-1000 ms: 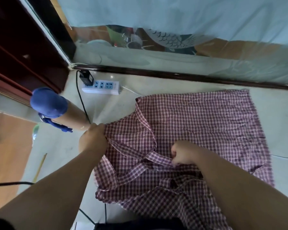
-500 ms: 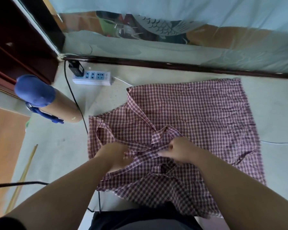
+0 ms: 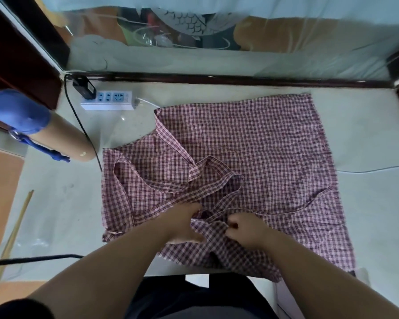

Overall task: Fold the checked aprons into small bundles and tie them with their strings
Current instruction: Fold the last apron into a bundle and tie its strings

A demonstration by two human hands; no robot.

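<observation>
Head view is showing a blue-capped cardboard tube (image 3: 55,140) lying far left, near a power strip (image 3: 107,100). The checked apron (image 3: 251,143) is lying spread on the pale surface (image 3: 55,203). At its near edge, the left hand (image 3: 182,223) is gripping a bunched fold, fingers curled into the cloth. Just beside it, the right hand (image 3: 247,229) is pinching the same fold.

Soft, even daylight with faint shadows, pale glare on the plastic sheet (image 3: 217,58), wide-angle bending at the edges, slight overall softness.
</observation>
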